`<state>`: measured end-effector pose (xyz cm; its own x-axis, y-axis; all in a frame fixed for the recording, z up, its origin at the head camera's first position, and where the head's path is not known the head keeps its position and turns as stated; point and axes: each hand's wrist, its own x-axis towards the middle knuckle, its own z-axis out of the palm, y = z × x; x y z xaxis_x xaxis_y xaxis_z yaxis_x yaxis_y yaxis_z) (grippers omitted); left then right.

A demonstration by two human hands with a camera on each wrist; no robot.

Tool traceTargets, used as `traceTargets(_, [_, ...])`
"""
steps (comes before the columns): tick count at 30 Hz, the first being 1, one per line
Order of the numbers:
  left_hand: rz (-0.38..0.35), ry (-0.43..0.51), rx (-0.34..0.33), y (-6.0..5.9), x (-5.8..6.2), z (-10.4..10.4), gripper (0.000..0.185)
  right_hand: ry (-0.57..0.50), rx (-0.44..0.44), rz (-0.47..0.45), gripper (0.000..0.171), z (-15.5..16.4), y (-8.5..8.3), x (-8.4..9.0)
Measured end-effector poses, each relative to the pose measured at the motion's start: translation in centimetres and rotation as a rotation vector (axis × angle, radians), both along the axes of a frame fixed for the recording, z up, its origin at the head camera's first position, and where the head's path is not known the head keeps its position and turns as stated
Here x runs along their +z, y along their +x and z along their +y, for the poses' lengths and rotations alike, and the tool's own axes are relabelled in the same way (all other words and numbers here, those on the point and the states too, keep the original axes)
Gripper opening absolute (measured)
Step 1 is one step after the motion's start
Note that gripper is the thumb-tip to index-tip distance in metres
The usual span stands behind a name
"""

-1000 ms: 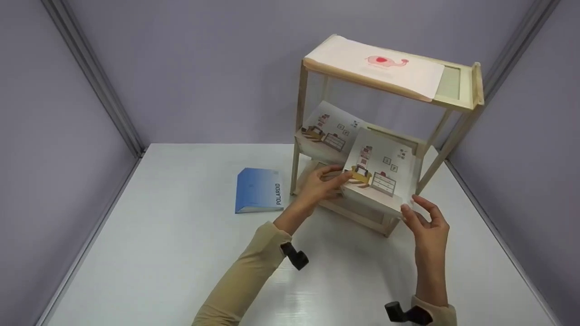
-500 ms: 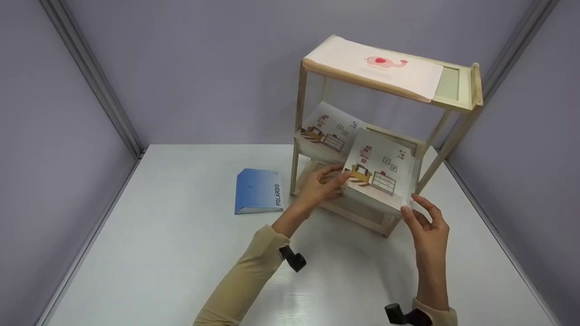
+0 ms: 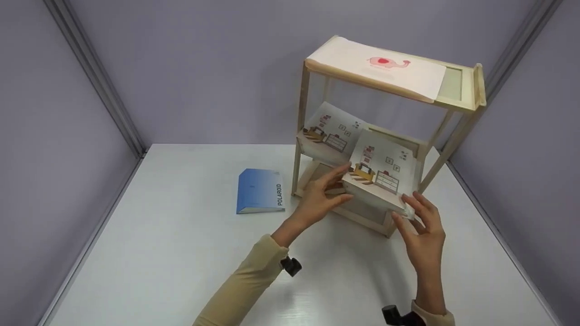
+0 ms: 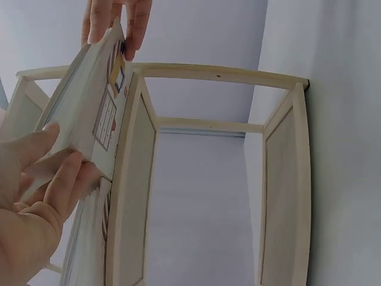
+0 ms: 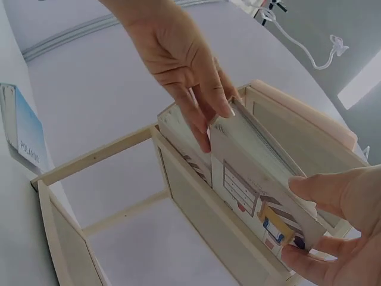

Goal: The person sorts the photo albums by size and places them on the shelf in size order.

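I hold a picture book (image 3: 383, 170) with a furniture drawing on its cover, tilted at the right side of the wooden rack's (image 3: 453, 140) middle shelf. My left hand (image 3: 342, 183) pinches its left edge, thumb below and fingers on top. The right hand (image 3: 408, 206) grips the near right corner. In the left wrist view the left hand (image 4: 41, 179) pinches the book (image 4: 89, 113) beside the rack frame (image 4: 134, 179). The right wrist view shows the right hand (image 5: 309, 220) on the book (image 5: 250, 173). A matching book (image 3: 328, 131) lies to the left on the same shelf.
A pink book with an elephant (image 3: 380, 68) lies on the top shelf. On the white table (image 3: 181, 244), left of the rack, lies a blue Polaroid book (image 3: 259, 190). Grey walls close in the table on three sides.
The book has shifted slightly toward the shelf. My left fingers have spread along its left edge, and the right hand has moved up and left under the near corner.
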<state>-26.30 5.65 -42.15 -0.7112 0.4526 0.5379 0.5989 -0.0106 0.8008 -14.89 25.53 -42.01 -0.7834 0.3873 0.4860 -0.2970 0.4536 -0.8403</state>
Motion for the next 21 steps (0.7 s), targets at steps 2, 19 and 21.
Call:
traceTargets(2, [0.068, -0.012, 0.036, 0.1, 0.0, 0.1, 0.060, 0.048, -0.015, 0.005, 0.042, -0.4, 0.2, 0.3])
traceTargets(19, [0.593, -0.254, 0.353, 0.1, -0.6, 0.5, 0.053, 0.325, -0.115, 0.102, 0.046, 0.3, -1.3, -2.0])
traceTargets(21, [0.652, -0.261, 0.398, 0.1, -0.6, 0.6, 0.053, 0.346, -0.128, 0.115, 0.046, 0.3, -1.4, -2.0])
